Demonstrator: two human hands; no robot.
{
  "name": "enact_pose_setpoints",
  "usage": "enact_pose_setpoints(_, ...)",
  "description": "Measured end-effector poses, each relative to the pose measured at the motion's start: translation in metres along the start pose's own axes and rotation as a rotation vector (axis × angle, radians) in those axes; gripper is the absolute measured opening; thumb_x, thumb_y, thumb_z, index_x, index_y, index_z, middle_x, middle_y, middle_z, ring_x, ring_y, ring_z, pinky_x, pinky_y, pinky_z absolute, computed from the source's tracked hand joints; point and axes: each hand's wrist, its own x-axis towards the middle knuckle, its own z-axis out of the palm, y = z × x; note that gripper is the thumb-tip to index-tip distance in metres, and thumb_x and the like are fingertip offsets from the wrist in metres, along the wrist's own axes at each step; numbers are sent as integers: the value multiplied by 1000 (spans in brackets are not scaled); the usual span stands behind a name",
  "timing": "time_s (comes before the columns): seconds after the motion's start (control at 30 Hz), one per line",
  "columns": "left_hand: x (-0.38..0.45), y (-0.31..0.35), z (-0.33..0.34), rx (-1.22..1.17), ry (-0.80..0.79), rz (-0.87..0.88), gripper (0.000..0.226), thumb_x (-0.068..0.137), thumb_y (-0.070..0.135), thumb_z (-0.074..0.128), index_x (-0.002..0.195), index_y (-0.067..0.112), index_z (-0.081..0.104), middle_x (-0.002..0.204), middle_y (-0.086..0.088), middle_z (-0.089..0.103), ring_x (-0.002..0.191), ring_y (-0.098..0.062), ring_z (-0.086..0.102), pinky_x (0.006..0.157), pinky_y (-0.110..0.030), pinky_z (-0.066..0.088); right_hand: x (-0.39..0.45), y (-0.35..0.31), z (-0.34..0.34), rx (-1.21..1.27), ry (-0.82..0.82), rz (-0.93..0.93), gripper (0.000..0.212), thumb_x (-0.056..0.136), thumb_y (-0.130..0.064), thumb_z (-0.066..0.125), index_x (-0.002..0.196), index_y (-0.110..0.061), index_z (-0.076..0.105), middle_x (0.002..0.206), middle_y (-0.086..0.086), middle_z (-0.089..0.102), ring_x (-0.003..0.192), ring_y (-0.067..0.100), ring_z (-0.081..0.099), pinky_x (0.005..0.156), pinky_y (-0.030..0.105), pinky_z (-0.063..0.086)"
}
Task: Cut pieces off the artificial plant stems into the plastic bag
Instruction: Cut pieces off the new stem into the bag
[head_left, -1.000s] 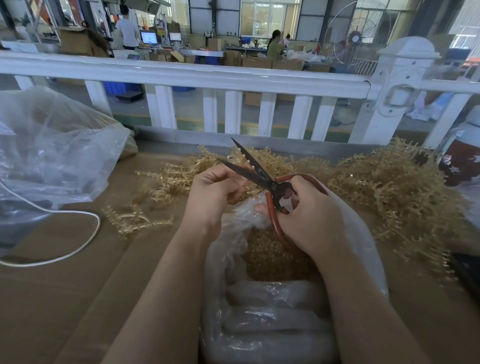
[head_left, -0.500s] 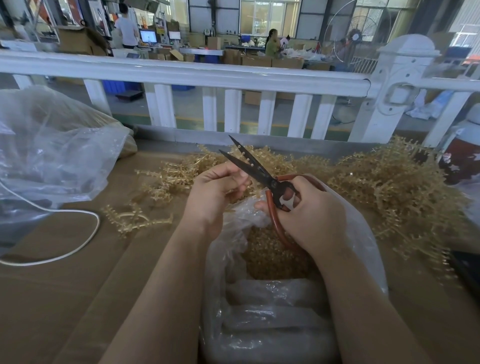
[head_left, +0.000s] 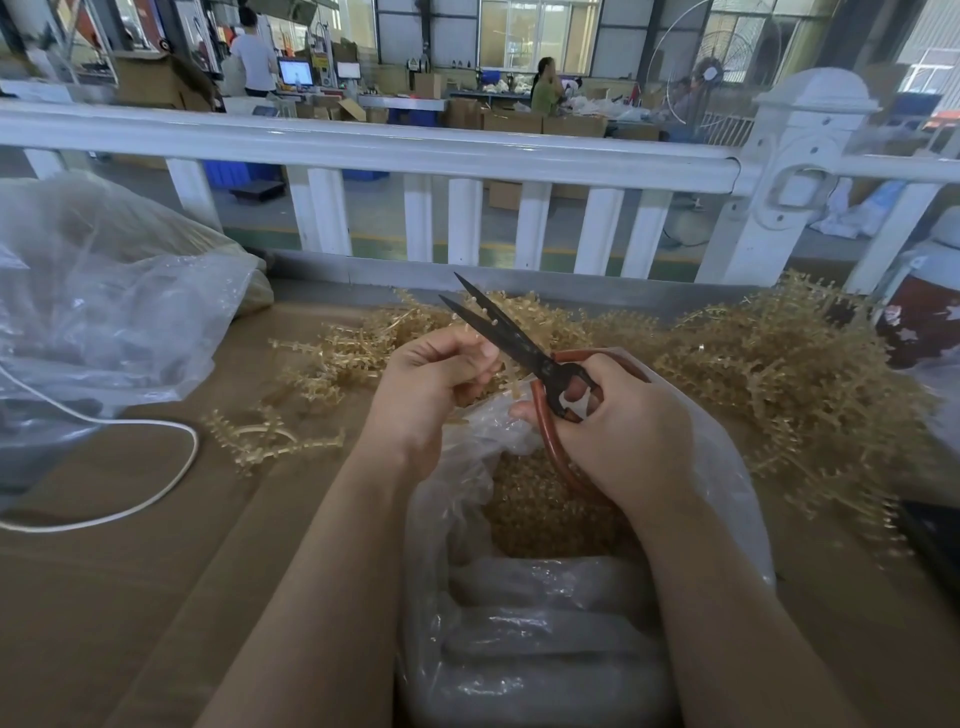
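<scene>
Mid-snip: the left hand (head_left: 434, 387) pinches a stem (head_left: 511, 382) under the parted scissors (head_left: 511, 340), gripped in the right hand (head_left: 621, 428); next, shut the blades above the plastic bag (head_left: 727, 499).

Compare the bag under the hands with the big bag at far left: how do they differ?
The bag under the hands stands open-mouthed, with golden cut pieces showing inside; the big bag at far left slumps on its side, its contents unclear. The big bag looks bulkier, and a white cord runs by it. Both are clear crinkled plastic.

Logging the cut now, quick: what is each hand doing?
Left hand: pinching a stem piece.
Right hand: gripping the scissors, blades open.
</scene>
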Motion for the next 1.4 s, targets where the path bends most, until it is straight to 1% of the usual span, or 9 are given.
enact_pose_setpoints(0.17, -2, 3, 0, 27, -44, 54, 25, 90, 1, 63, 76, 19, 73, 70, -2, 57, 66, -14, 45, 66, -26, 39, 0, 1, 0, -12, 13, 3, 61, 76, -83, 53, 85, -25, 69, 74, -19, 60, 65, 3, 55, 57, 22, 51)
enact_pose_setpoints(0.3, -1, 6, -6, -109, -41, 30, 22, 90, 3, 63, 75, 18, 70, 73, 1, 65, 67, -12, 55, 70, -24, 47, 0, 3, 2, -10, 20, 1, 59, 76, -82, 55, 83, -25, 69, 74, -19, 59, 65, 2, 55, 57, 21, 51)
enact_pose_setpoints(0.4, -1, 4, -9, -118, -79, 55, 9, 87, 13, 65, 78, 12, 68, 74, -1, 65, 68, -12, 56, 69, -21, 49, 0, 6, 2, 3, 30, -5, 56, 78, -80, 58, 84, -26, 69, 75, -18, 60, 66, 2, 55, 57, 19, 48)
enact_pose_setpoints(0.53, 0, 1, -10, -108, -93, 71, 13, 85, 16, 64, 74, 16, 70, 71, -1, 63, 68, -11, 56, 71, -21, 50, -1, 7, 2, 0, 17, -19, 51, 79, -77, 62, 83, -26, 68, 76, -18, 60, 63, 2, 54, 57, 11, 42)
enact_pose_setpoints(0.67, 2, 0, -9, -107, -81, 102, 10, 87, 15, 62, 80, 8, 64, 71, -2, 60, 68, -11, 53, 72, -22, 48, -1, 7, 3, 26, 34, -48, 52, 80, -74, 64, 85, -24, 70, 76, -17, 63, 63, 2, 56, 58, 15, 49)
enact_pose_setpoints(0.8, 2, 0, -7, -84, -71, 120, 15, 96, 8, 54, 83, 6, 60, 70, 0, 58, 67, -10, 52, 72, -21, 47, -1, 5, 2, 38, 36, -48, 58, 78, -78, 58, 85, -23, 71, 76, -19, 62, 63, 0, 53, 60, 11, 45)
enact_pose_setpoints(1.07, 1, 0, -6, -53, -68, 141, 13, 97, 6, 54, 87, 5, 62, 70, 0, 58, 67, -9, 52, 73, -22, 46, -2, 3, 0, 91, -16, -2, 59, 75, -81, 55, 89, -26, 71, 72, -22, 58, 64, 0, 59, 62, 1, 39)
enact_pose_setpoints(1.23, 1, 0, -5, -23, -98, 138, 20, 98, 7, 54, 82, 13, 64, 72, -1, 57, 70, -12, 51, 75, -22, 48, -1, 3, 1, 100, -4, 6, 59, 74, -78, 55, 88, -23, 72, 75, -17, 66, 66, 2, 62, 63, 7, 47)
enact_pose_setpoints(1.4, 0, 0, -5, 42, -127, 173, 27, 97, 5, 56, 76, 17, 67, 73, -1, 62, 72, -12, 54, 76, -23, 47, -1, 4, 1, 16, 16, -23, 43, 83, -63, 63, 90, -21, 72, 75, -13, 68, 62, 7, 61, 58, 26, 55)
